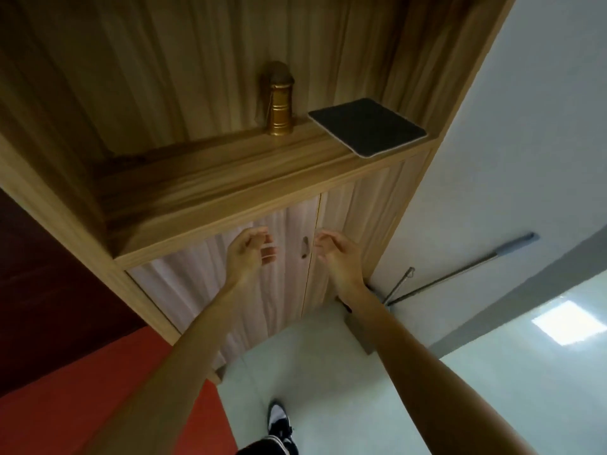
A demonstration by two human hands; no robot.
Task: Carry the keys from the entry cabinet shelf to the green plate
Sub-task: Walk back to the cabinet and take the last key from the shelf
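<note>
The wooden entry cabinet shelf (203, 185) runs across the middle of the view. I see no keys on it and no green plate anywhere. My left hand (249, 251) and my right hand (335, 251) are raised side by side in front of the cabinet doors, just below the shelf's front edge. Both have loosely curled fingers and hold nothing. The picture is tilted and a little blurred.
A gold cylindrical container (279, 106) stands at the back of the shelf, and a dark square mat (368, 126) lies at its right end. A door handle (304, 247) sits between my hands. A mop (460, 274) leans on the white wall at right. A red surface (98, 389) is at left.
</note>
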